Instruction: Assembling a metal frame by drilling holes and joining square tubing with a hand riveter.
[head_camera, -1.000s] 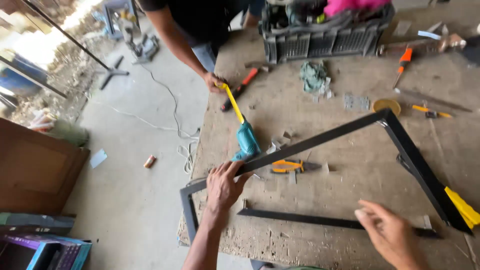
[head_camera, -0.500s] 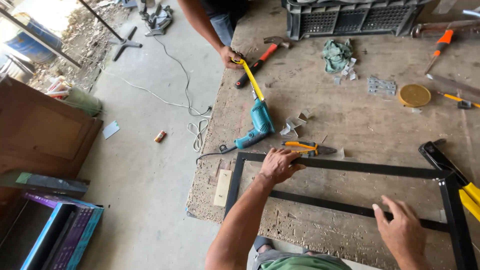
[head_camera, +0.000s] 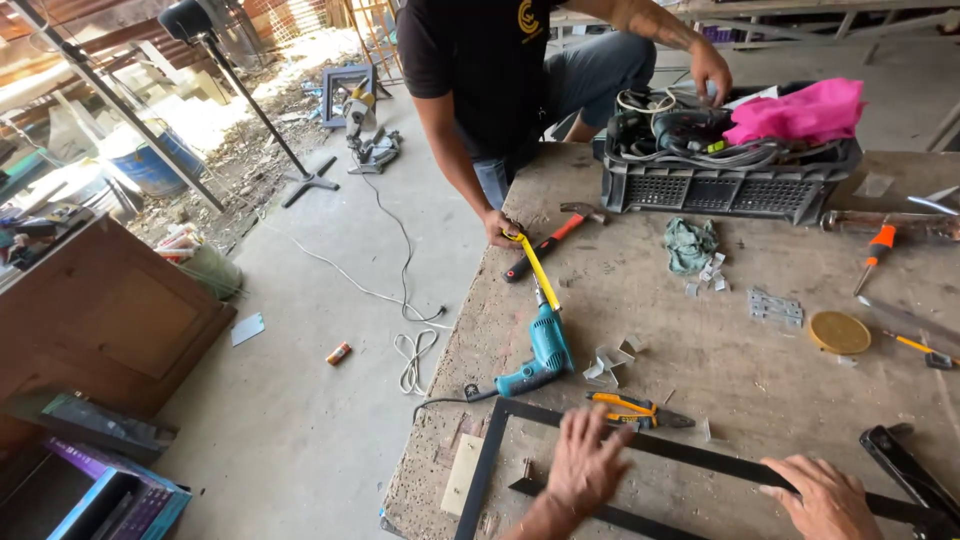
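Head view: the left hand (head_camera: 587, 465) lies flat, fingers spread, on the top bar of the black metal frame (head_camera: 700, 462), which rests on the surface (head_camera: 700, 340). The right hand (head_camera: 825, 497) rests on the same bar, seemingly not gripping. The frame looks joined at its left corner; the teal drill (head_camera: 540, 355) and pliers (head_camera: 635, 408) lie just beside it.

Matt black metal frame (head_camera: 700, 462), rough worktable (head_camera: 700, 330)
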